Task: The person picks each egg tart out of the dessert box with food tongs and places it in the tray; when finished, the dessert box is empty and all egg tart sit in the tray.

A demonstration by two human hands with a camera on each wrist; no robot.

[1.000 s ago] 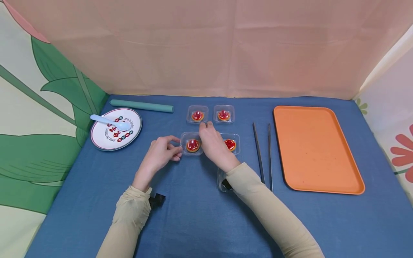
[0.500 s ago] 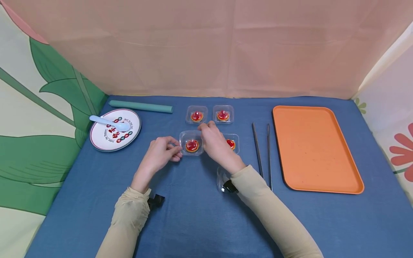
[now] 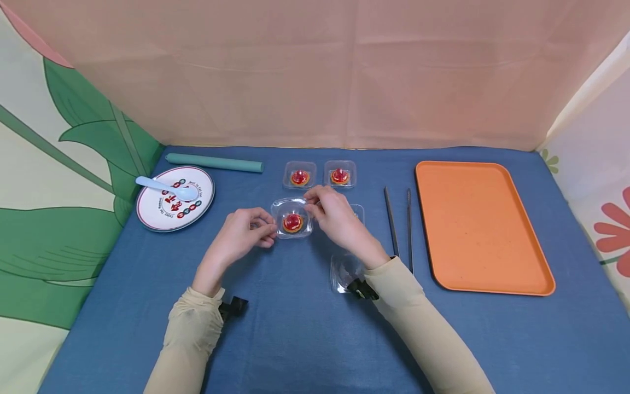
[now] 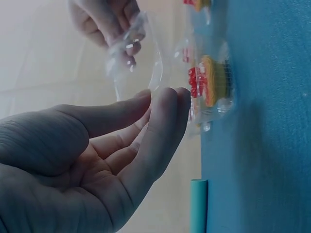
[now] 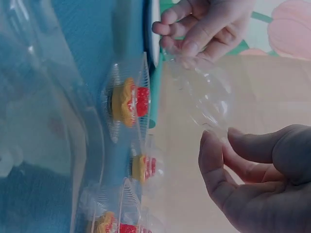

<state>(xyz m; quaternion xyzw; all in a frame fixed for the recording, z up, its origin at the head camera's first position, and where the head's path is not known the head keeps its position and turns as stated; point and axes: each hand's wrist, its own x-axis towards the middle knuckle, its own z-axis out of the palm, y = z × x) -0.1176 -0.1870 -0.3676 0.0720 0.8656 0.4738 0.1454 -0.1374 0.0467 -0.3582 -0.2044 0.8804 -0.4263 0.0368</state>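
The left hand (image 3: 246,231) and the right hand (image 3: 339,219) hold a clear lid (image 5: 211,94) between them. The left fingers pinch one edge and the right fingers pinch the other. The lid is up in the air, above a clear box (image 3: 307,230) with a little red-topped tart (image 3: 292,222) in it, on the blue worktop (image 3: 295,339).

Half a second ago, the right hand was a bit more to the left and covered part of the lid. Now it has slid to the right, and the lid shows better. It hides most of the other near box (image 3: 359,210) and its tart. Its sleeve (image 3: 418,314) has slid right too, so more of a clear plastic piece (image 3: 339,271) on the near side shows. The left hand has hardly moved. The two far boxes, the orange tray (image 3: 484,230) and the plate (image 3: 152,212) with a spoon (image 3: 184,193) stay where they were.
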